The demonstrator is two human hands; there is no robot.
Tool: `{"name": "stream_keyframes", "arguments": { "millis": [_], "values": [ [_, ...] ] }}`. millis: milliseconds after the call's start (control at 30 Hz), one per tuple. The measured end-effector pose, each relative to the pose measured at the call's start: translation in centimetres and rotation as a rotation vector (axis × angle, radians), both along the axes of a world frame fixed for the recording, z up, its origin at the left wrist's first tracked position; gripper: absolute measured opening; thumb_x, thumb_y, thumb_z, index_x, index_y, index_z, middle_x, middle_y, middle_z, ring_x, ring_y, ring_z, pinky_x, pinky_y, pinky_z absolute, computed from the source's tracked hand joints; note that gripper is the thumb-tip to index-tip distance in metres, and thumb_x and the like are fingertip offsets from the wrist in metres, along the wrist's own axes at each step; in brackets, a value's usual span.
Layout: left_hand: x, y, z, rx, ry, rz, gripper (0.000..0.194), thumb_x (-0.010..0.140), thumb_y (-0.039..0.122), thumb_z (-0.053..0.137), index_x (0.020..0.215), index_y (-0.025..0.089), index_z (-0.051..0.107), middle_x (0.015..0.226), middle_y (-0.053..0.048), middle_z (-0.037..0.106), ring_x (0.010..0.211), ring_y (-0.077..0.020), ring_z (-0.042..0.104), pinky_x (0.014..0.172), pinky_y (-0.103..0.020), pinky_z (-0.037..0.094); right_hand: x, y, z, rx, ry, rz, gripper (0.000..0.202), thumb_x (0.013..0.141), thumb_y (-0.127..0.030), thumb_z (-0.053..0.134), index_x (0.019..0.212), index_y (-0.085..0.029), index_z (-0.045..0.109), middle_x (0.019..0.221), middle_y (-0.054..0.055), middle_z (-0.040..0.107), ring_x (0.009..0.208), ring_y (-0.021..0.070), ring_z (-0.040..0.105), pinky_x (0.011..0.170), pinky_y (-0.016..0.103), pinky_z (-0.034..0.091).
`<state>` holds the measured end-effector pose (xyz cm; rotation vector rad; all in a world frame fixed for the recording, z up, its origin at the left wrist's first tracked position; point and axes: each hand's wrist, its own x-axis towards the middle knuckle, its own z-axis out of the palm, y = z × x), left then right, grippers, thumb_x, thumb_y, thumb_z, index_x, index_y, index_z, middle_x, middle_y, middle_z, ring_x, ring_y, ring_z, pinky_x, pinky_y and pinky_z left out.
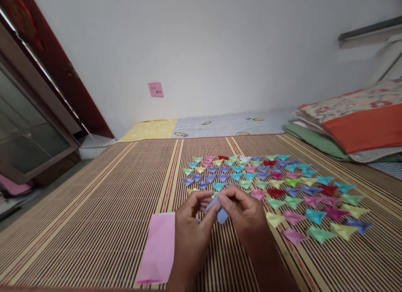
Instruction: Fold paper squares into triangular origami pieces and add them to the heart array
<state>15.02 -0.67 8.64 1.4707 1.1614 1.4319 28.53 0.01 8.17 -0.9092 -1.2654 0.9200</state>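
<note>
Between my two hands is a small piece of folded blue-violet paper (222, 215), held above the striped mat. My left hand (194, 218) pinches its left side with thumb and fingers. From the right, my right hand (246, 210) grips the upper edge, thumb pressed on the paper. Part of the fold is hidden behind my fingers. Beside my left wrist lies a stack of pink paper (158, 246). Beyond and to the right of my hands, many small folded paper shapes (276, 193) in several colours sit in rows.
The striped mat (109, 208) covers the bed surface. Folded bedding (364, 128) is piled at the right. A patterned sheet (216, 125) shows along the white wall, where a pink note (155, 89) is stuck. A dark red door (59, 61) stands at the left.
</note>
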Motion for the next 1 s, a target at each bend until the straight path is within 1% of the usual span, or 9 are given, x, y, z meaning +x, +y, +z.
{"name": "stream_keyframes", "arguments": {
  "millis": [100, 200, 267, 400, 533, 633, 700, 833, 1000],
  "values": [
    [-0.1, 0.2, 0.2, -0.147, -0.072, -0.146, 0.019, 0.084, 0.033, 0.076, 0.076, 0.017, 0.071, 0.069, 0.000, 0.067, 0.066, -0.0140, 0.059, 0.063, -0.024, 0.046, 0.4, 0.3, -0.4, -0.025, 0.070, 0.069, 0.020, 0.094, -0.034, 0.065, 0.079, -0.021, 0.066, 0.074, -0.003, 0.057, 0.068, 0.0131, 0.051, 0.062, 0.025, 0.040],
    [-0.2, 0.3, 0.3, -0.202, -0.151, -0.198, 0.026, 0.082, 0.034, 0.078, 0.066, 0.016, 0.067, 0.061, 0.001, 0.062, 0.059, -0.0124, 0.055, 0.059, -0.023, 0.042, 0.8, 0.5, -0.5, -0.032, 0.113, 0.159, 0.020, 0.094, -0.034, 0.065, 0.079, -0.022, 0.065, 0.074, -0.003, 0.056, 0.069, 0.0131, 0.051, 0.063, 0.025, 0.041],
    [-0.2, 0.4, 0.4, -0.211, -0.177, -0.225, 0.027, 0.081, 0.035, 0.078, 0.066, 0.016, 0.067, 0.061, 0.001, 0.062, 0.060, -0.0124, 0.054, 0.060, -0.023, 0.041, 1.0, 0.5, -0.2, -0.017, 0.099, 0.175, 0.019, 0.094, -0.032, 0.064, 0.078, -0.022, 0.064, 0.073, -0.003, 0.055, 0.069, 0.0132, 0.051, 0.064, 0.026, 0.041],
    [-0.4, 0.5, 0.4, -0.190, -0.152, -0.277, 0.022, 0.085, 0.035, 0.075, 0.075, 0.016, 0.070, 0.070, 0.000, 0.062, 0.069, -0.0140, 0.054, 0.065, -0.024, 0.042, 1.3, 0.4, 0.3, 0.065, -0.082, 0.143, 0.017, 0.092, -0.026, 0.065, 0.077, -0.021, 0.069, 0.078, -0.001, 0.059, 0.076, 0.0151, 0.055, 0.071, 0.029, 0.043],
    [-0.6, 0.5, 0.2, -0.077, -0.182, -0.195, 0.018, 0.085, 0.029, 0.076, 0.073, 0.017, 0.070, 0.075, -0.001, 0.060, 0.075, -0.0158, 0.056, 0.071, -0.026, 0.045, 1.4, 0.6, -0.2, -0.038, -0.073, 0.112, 0.011, 0.088, -0.032, 0.071, 0.091, -0.022, 0.071, 0.079, -0.001, 0.062, 0.072, 0.0156, 0.057, 0.066, 0.029, 0.044],
    [-0.8, 0.5, 0.2, -0.001, -0.207, -0.097, 0.017, 0.084, 0.027, 0.077, 0.072, 0.018, 0.070, 0.078, 0.000, 0.059, 0.077, -0.0150, 0.056, 0.071, -0.025, 0.045, 1.3, 0.8, -0.6, -0.096, -0.077, 0.105, 0.019, 0.090, -0.037, 0.069, 0.083, -0.020, 0.066, 0.072, -0.002, 0.057, 0.065, 0.0141, 0.051, 0.060, 0.027, 0.041],
    [-0.8, 0.5, 0.2, -0.029, -0.224, -0.091, 0.017, 0.083, 0.027, 0.078, 0.072, 0.018, 0.070, 0.076, 0.000, 0.060, 0.074, -0.0138, 0.056, 0.068, -0.023, 0.045, 1.3, 0.8, -0.5, -0.055, -0.099, 0.107, 0.024, 0.094, -0.037, 0.064, 0.077, -0.020, 0.064, 0.070, -0.003, 0.054, 0.065, 0.0139, 0.050, 0.059, 0.027, 0.039],
    [-0.9, 0.6, 0.2, -0.168, -0.273, -0.146, 0.016, 0.079, 0.029, 0.081, 0.074, 0.017, 0.072, 0.069, 0.001, 0.063, 0.065, -0.0118, 0.055, 0.062, -0.021, 0.044, 1.5, 0.5, 0.1, 0.027, -0.157, 0.089, 0.023, 0.096, -0.033, 0.060, 0.078, -0.020, 0.064, 0.073, -0.001, 0.056, 0.069, 0.0149, 0.051, 0.063, 0.027, 0.039],
    [-0.9, 0.8, 0.0, -0.210, -0.290, -0.160, 0.015, 0.075, 0.028, 0.084, 0.074, 0.017, 0.073, 0.068, 0.001, 0.065, 0.064, -0.0112, 0.055, 0.061, -0.021, 0.044, 1.7, 0.5, 0.0, -0.006, -0.183, 0.126, 0.026, 0.100, -0.036, 0.053, 0.085, -0.020, 0.067, 0.077, 0.000, 0.060, 0.071, 0.0164, 0.055, 0.065, 0.028, 0.041]
  ]
}}
